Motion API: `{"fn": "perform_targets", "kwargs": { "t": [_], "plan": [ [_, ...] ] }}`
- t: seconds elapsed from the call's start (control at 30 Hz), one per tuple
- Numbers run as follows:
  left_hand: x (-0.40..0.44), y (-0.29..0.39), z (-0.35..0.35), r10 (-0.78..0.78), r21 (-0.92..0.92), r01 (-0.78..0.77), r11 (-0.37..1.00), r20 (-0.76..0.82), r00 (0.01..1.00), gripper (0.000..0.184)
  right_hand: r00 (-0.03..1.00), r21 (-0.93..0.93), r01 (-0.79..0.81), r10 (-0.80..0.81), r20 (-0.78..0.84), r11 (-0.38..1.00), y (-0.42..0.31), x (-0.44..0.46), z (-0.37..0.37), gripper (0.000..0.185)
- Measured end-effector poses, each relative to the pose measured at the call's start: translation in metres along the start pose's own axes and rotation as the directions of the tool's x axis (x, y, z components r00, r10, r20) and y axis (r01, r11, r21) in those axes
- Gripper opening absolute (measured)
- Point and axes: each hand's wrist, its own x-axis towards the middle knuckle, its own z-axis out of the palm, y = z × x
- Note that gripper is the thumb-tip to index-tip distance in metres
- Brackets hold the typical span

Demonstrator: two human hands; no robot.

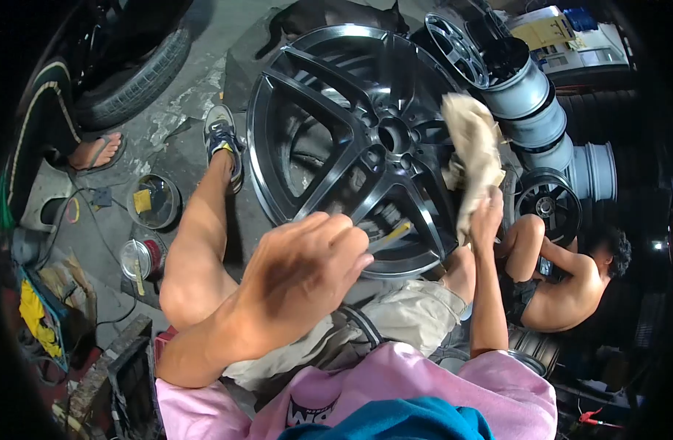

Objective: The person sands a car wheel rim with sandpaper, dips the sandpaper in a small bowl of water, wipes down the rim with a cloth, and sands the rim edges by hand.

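Observation:
My left hand [300, 271] is closed in a fist above the near edge of a large dark alloy wheel rim [336, 75]. From the fist juts a thin, pale flat tool [391, 236] with a yellow end; its grip is hidden by my fingers. My right hand [487, 213] is wrapped round the lower end of a long beige cloth [472, 139]. The cloth stands up along the right edge of the rim. The rim lies face up between my legs, its spokes and centre hole showing.
At the left are a round metal basin [171, 213] and an open can [134, 260] with a stick across it. A tyre [142, 92] and a sandalled foot [98, 152] are behind. A dog [329, 16] lies beyond the rim. Stacked wheels [527, 88] and a crouching person [564, 290] are at right.

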Motion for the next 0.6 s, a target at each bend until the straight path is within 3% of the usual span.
{"fn": "perform_targets", "kwargs": {
  "t": [0.03,0.07,0.13,0.2,0.23,0.27,0.33,0.37,0.4,0.43,0.47,0.5,0.57,0.6],
  "plan": [
    [-0.001,0.0,0.0,0.02,0.024,-0.021,0.999,0.022,1.0,0.023,0.981,-0.158,0.13,-0.103,0.164,0.979,-0.035,0.003,-0.003,0.038],
    [-0.002,0.0,0.002,0.014,0.029,-0.015,0.999,0.022,1.0,0.023,0.961,-0.115,0.147,-0.114,0.251,0.982,-0.075,0.006,-0.001,0.047],
    [-0.004,0.001,0.005,0.024,-0.025,-0.024,0.999,0.035,0.999,0.021,0.974,0.028,0.128,-0.131,0.187,0.991,-0.115,0.013,0.021,0.047],
    [-0.005,-0.003,0.005,0.037,-0.004,-0.036,0.999,0.062,0.997,0.02,0.961,0.036,0.157,-0.162,0.224,0.987,-0.128,0.031,0.033,0.046],
    [-0.006,-0.006,0.005,0.034,0.022,-0.036,0.999,0.062,0.998,0.02,0.971,0.082,0.123,-0.136,0.195,0.989,-0.126,0.038,0.04,0.046],
    [-0.005,-0.007,0.006,0.036,0.046,-0.039,0.998,0.062,0.997,0.02,0.95,0.221,-0.162,0.092,0.298,0.962,-0.124,0.042,0.04,0.043],
    [0.002,-0.003,0.001,-0.001,0.041,-0.001,0.999,0.035,0.999,0.022,0.91,0.628,-0.374,0.139,0.391,0.682,-0.108,0.046,0.041,0.043],
    [0.006,-0.001,0.0,-0.045,0.045,0.044,0.998,0.006,0.999,0.023,0.881,0.658,-0.429,0.128,0.455,0.618,-0.094,0.05,0.034,0.045],
    [0.008,-0.002,0.0,-0.042,0.045,0.042,0.998,0.008,0.999,0.023,0.906,0.621,-0.379,0.14,0.398,0.686,-0.096,0.054,0.018,0.048],
    [0.01,-0.003,-0.001,-0.049,-0.011,0.049,0.999,-0.013,0.999,0.022,0.901,0.661,-0.426,0.224,0.371,0.618,-0.117,0.054,-0.005,0.051],
    [0.011,-0.004,-0.003,-0.059,-0.064,0.056,0.996,-0.032,0.998,0.022,0.919,0.697,-0.377,0.149,0.366,0.61,-0.125,0.058,-0.032,0.055],
    [0.011,-0.008,-0.003,-0.073,-0.14,0.07,0.988,-0.015,0.997,0.02,0.922,0.78,-0.387,0.176,0.346,0.492,-0.143,0.062,-0.057,0.055],
    [0.013,-0.009,-0.001,-0.124,-0.276,0.135,0.952,0.056,0.991,0.02,0.902,0.813,-0.431,0.155,0.403,0.391,-0.148,0.065,-0.098,0.056],
    [0.016,-0.008,-0.003,-0.114,-0.338,0.132,0.932,0.07,0.991,0.021,0.938,0.84,-0.344,0.125,0.322,0.419,-0.147,0.062,-0.108,0.051]
  ]
}}
